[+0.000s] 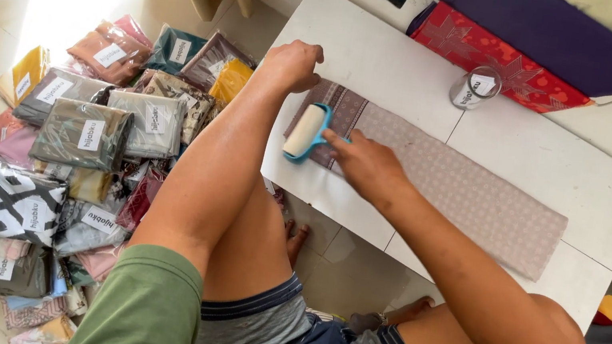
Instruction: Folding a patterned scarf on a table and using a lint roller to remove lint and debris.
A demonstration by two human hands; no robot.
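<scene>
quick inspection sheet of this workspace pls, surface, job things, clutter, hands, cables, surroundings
surface: low white table, tiled floor beneath.
job's things: long folded patterned cloth flat on the table; lint roller with blue frame at its left end.
clutter: clear tape roll on the table.
hands: left hand fisted, pressing the cloth end; right hand holds the roller handle.
cables: nothing seen.
surroundings: pile of bagged folded cloths on the floor; red and purple fabrics beyond the table.

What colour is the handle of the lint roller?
Bright blue; the lint roller handle shows best in the head view.
</scene>
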